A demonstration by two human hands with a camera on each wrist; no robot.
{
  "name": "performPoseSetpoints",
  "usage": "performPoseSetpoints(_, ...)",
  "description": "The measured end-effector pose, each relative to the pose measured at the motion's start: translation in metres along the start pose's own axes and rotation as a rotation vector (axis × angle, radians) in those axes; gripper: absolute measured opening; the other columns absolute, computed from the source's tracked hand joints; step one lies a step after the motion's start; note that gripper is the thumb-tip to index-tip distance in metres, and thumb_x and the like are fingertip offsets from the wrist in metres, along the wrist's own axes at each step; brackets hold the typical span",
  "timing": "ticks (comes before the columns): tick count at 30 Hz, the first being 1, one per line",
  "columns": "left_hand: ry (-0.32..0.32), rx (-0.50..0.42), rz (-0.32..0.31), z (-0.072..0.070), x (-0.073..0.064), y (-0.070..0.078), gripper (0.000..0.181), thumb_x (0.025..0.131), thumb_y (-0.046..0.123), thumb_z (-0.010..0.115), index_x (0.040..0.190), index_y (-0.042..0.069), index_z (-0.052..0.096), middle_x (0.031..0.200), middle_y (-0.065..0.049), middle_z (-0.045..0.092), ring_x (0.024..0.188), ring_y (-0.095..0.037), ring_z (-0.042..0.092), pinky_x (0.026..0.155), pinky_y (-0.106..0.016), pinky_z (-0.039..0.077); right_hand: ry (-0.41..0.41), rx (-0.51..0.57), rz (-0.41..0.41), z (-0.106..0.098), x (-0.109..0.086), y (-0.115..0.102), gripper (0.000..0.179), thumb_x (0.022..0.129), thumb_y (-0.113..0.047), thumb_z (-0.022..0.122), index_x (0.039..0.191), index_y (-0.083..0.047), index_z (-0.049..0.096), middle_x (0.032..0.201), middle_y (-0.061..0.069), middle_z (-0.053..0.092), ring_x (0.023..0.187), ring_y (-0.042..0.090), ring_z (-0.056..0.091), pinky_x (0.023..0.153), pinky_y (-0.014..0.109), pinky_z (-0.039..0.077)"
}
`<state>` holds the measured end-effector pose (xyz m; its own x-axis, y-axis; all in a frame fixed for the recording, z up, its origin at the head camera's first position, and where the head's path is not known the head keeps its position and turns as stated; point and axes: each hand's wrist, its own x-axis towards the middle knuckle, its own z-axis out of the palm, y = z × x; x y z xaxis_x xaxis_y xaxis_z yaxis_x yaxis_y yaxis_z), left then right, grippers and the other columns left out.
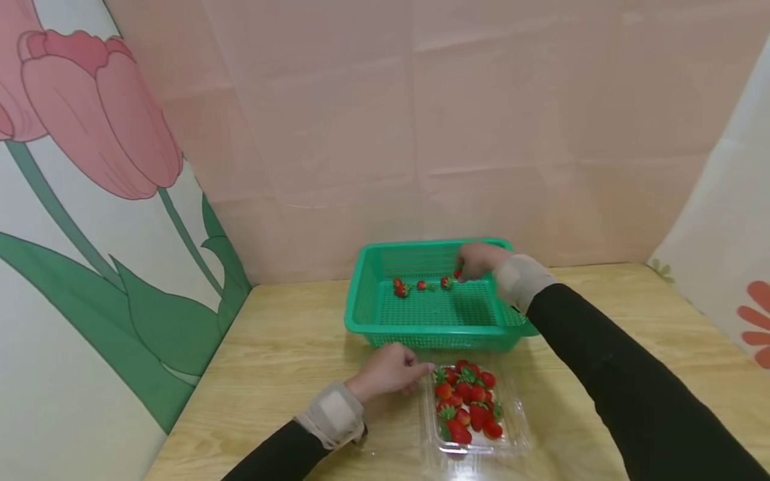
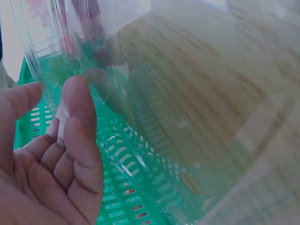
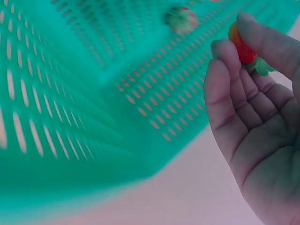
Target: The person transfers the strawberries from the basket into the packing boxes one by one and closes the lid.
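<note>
My right hand [image 1: 479, 259] is over the right back part of a green plastic basket [image 1: 355, 284]. Between thumb and fingertips it pinches a small red strawberry [image 3: 243, 44] with a green leafy top, clearest in the right wrist view. Several strawberries [image 1: 402, 290] lie in a loose row on the basket floor. Nearer the body, a clear plastic box [image 1: 516, 427] holds a heap of strawberries [image 1: 462, 391]. My left hand [image 1: 388, 371] is at the box's left back corner, fingers loosely bent, a fingertip at its rim. In the left wrist view, thumb and fingers stand apart beside the clear plastic [image 2: 140, 93].
Both containers stand on a wood-grain table [image 1: 289, 334], the basket behind the box. A pinkish sheet [image 1: 337, 133] hangs along the back edge. A panel with painted tulips [image 1: 102, 113] rises at the left, and a pale flowered sheet [image 1: 722, 220] at the right.
</note>
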<state>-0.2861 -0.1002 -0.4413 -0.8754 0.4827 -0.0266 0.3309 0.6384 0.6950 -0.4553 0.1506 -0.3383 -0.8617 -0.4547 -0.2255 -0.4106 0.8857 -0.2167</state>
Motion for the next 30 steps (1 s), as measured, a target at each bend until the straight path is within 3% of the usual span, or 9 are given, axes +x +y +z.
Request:
performPoseSetpoints(2,0.002,-0.003,0.001,-0.001,0.0,0.0,0.047,0.092,0.049,0.061,0.062,0.013,0.063,0.055,0.006,0.062,0.049,-0.015,0.061,0.046,-0.024,0.04,0.049,-0.022,-0.049,-0.007,-0.007,-0.003,0.009,0.086,-0.014,0.073,0.083,-0.008,0.067,0.075,0.001,0.061,0.066,0.015,0.053,0.059,0.031,0.043)
performPoseSetpoints(7,0.004,-0.011,-0.001,-0.001,-0.001,0.001,0.047,0.092,0.048,0.062,0.062,0.012,0.063,0.055,0.005,0.062,0.049,-0.015,0.061,0.045,-0.024,0.039,0.15,-0.022,-0.175,-0.016,-0.027,-0.013,0.029,0.079,-0.012,0.077,0.067,-0.012,0.051,0.06,-0.004,0.048,0.056,0.011,0.038,0.055,0.028,0.032)
performPoseSetpoints(12,0.002,-0.02,-0.005,0.0,-0.002,0.002,0.046,0.093,0.047,0.062,0.064,0.011,0.064,0.056,0.003,0.062,0.05,-0.016,0.061,0.045,-0.025,0.041,0.148,0.016,-0.232,-0.023,-0.06,-0.038,0.033,0.08,-0.016,0.079,0.068,-0.013,0.048,0.061,-0.005,0.04,0.057,0.01,0.034,0.055,0.028,0.03)
performPoseSetpoints(16,0.001,-0.024,-0.008,-0.001,0.0,0.002,0.046,0.093,0.047,0.062,0.065,0.011,0.065,0.056,0.002,0.063,0.05,-0.015,0.061,0.047,-0.025,0.043,0.097,0.006,-0.299,-0.023,-0.088,-0.063,0.03,0.082,-0.019,0.08,0.071,-0.014,0.052,0.063,-0.005,0.04,0.058,0.011,0.035,0.055,0.029,0.031)
performPoseSetpoints(22,0.001,-0.013,-0.001,-0.002,0.001,0.001,0.047,0.093,0.048,0.062,0.063,0.012,0.065,0.055,0.003,0.062,0.048,-0.014,0.06,0.045,-0.025,0.041,-0.052,-0.018,-0.339,0.002,-0.121,-0.093,0.024,0.081,-0.023,0.081,0.077,-0.016,0.058,0.065,-0.007,0.047,0.059,0.008,0.039,0.055,0.026,0.036)
performPoseSetpoints(30,0.007,-0.008,0.007,0.0,0.001,-0.001,0.047,0.093,0.048,0.062,0.061,0.013,0.064,0.054,0.005,0.062,0.048,-0.014,0.061,0.043,-0.024,0.038,-0.119,-0.136,-0.278,0.058,-0.137,-0.106,0.029,0.076,-0.023,0.084,0.071,-0.019,0.056,0.063,-0.009,0.046,0.06,0.009,0.038,0.056,0.027,0.037)
